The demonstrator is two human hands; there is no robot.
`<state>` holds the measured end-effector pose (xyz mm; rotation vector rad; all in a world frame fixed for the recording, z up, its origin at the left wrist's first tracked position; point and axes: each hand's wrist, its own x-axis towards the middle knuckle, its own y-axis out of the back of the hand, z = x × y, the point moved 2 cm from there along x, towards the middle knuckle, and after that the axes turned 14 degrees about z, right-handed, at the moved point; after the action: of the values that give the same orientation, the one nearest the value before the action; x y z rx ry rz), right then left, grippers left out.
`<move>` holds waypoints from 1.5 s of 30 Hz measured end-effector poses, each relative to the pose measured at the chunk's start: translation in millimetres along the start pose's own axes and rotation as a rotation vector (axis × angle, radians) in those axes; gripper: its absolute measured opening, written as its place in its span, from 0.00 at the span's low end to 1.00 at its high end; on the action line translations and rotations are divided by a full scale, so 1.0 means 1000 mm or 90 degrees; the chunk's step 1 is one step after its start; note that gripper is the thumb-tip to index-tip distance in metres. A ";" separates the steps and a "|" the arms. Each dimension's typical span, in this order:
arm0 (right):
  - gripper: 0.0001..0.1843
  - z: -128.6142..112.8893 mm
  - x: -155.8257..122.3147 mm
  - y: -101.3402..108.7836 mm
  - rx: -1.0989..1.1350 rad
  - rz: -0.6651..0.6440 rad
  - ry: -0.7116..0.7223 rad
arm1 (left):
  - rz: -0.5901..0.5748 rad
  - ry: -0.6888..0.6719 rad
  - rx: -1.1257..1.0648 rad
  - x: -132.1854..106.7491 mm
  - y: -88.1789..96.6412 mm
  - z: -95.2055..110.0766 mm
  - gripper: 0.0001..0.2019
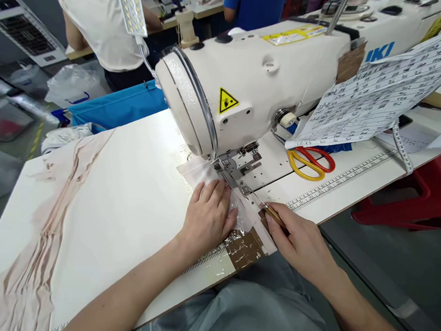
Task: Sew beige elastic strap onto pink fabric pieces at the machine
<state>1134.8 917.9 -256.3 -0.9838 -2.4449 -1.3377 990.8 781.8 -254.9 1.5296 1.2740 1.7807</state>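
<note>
My left hand (207,216) lies flat on a pale pink fabric piece (195,171), fingers stretched toward the needle area of the white sewing machine (251,75). Between the fingers and the machine's metal plate (232,174) the cloth runs under the presser foot, whose exact contact I cannot make out. In my right hand (301,242) is an awl (275,216) with a wooden handle, its thin metal tip pointing at the metal guide (244,189). A strip of the same fabric extends toward me beneath the awl, beside brown tape (246,250) on the table edge.
Scissors (309,163) with red and yellow handles lie right of the needle. A printed sheet (381,97) leans against the machine. Gathered pink fabric (51,228) trails across the table's left side. A red stool (414,198) stands at right; two people are beyond the machine.
</note>
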 end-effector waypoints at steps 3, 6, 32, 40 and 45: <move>0.10 0.001 -0.002 0.000 0.015 0.014 -0.003 | -0.012 -0.010 0.007 -0.001 0.000 0.000 0.20; 0.11 0.002 -0.003 0.000 0.010 0.021 0.001 | -0.019 -0.017 0.009 -0.002 -0.001 0.000 0.21; 0.13 0.003 -0.011 -0.005 0.021 0.060 0.001 | -0.008 -0.016 0.008 -0.004 0.000 0.003 0.21; 0.18 -0.001 -0.013 -0.005 0.065 0.104 -0.065 | -0.009 -0.013 0.013 -0.002 -0.003 0.001 0.22; 0.12 -0.006 -0.009 -0.003 0.110 0.152 -0.040 | -0.009 0.014 -0.003 0.001 -0.007 -0.005 0.22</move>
<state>1139.1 907.8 -259.2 -1.2416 -2.3488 -1.0150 984.5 784.0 -260.7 1.5000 1.2868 1.7950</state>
